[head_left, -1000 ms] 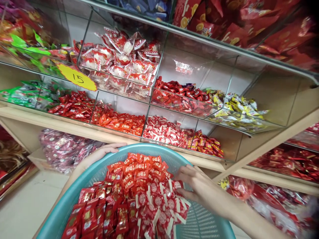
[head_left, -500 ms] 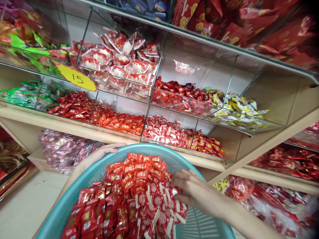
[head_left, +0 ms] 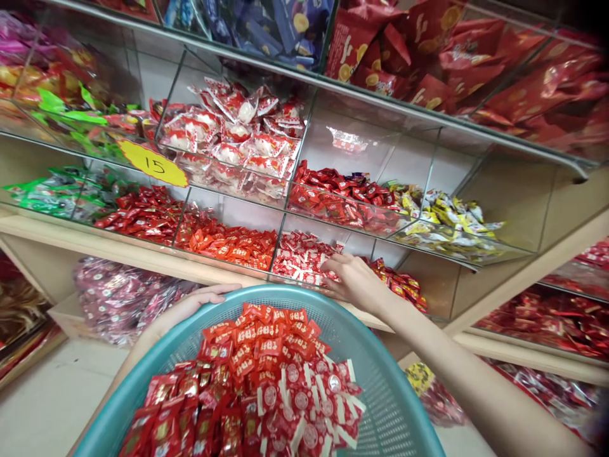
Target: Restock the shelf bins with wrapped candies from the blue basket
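My left hand (head_left: 195, 306) is closed around the far-left rim of a teal plastic basket (head_left: 404, 381), its fingers curled over the edge. Inside lie red packets with gold print (head_left: 166, 419), orange-red wrapped candies (head_left: 266, 336) and red-and-white wrapped candies (head_left: 309, 406). My right hand (head_left: 354, 279) is beyond the basket, over the front of a clear bin of similar red-and-white candies (head_left: 302, 254). Its fingers are outstretched and a little apart, pointing left, with no candy visible in them. The palm side is hidden.
Clear shelf bins hold more wrapped sweets, including yellow-and-white ones (head_left: 457, 216) and round white ones (head_left: 238, 133). A yellow price tag (head_left: 153, 163) reads 15. A wooden shelf edge (head_left: 118, 254) runs behind the basket. A bag of purple-pink packets (head_left: 118, 295) sits below.
My right hand has left the candies in the basket and moved up and forward to the shelf bin. More red-and-white candies show in the basket. My left hand keeps its hold.
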### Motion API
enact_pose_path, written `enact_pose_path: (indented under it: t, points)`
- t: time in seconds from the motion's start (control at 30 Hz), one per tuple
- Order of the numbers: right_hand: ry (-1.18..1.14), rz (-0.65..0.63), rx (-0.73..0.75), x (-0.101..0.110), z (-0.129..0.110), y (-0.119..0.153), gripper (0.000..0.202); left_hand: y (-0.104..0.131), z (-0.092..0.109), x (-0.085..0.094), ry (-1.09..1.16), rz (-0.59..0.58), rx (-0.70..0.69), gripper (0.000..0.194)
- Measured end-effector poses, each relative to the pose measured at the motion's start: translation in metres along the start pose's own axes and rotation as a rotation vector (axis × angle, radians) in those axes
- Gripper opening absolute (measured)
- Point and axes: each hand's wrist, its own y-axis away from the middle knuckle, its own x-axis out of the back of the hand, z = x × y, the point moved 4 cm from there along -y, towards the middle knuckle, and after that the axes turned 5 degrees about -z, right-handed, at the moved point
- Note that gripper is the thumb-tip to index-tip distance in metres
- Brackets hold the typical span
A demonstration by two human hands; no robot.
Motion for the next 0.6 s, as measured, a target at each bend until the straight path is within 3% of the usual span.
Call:
enact_pose_path:
  t: [0.13, 0.27, 0.6]
  points:
    - [0.073, 0.004, -0.156, -0.018, 0.022, -0.035, 0.017, -0.001, 0.003, -0.001, 0.082, -0.06, 0.017, 0.049]
    - [0.071, 0.033, -0.241, -0.033, 0.028, -0.055, 0.025, -0.001, 0.005, 0.001, 0.063, -0.053, -0.009, 0.043]
    - [0.087, 0.047, -0.269, -0.043, 0.027, -0.059, 0.022, -0.002, 0.002, 0.001, 0.08, -0.08, 0.002, 0.043]
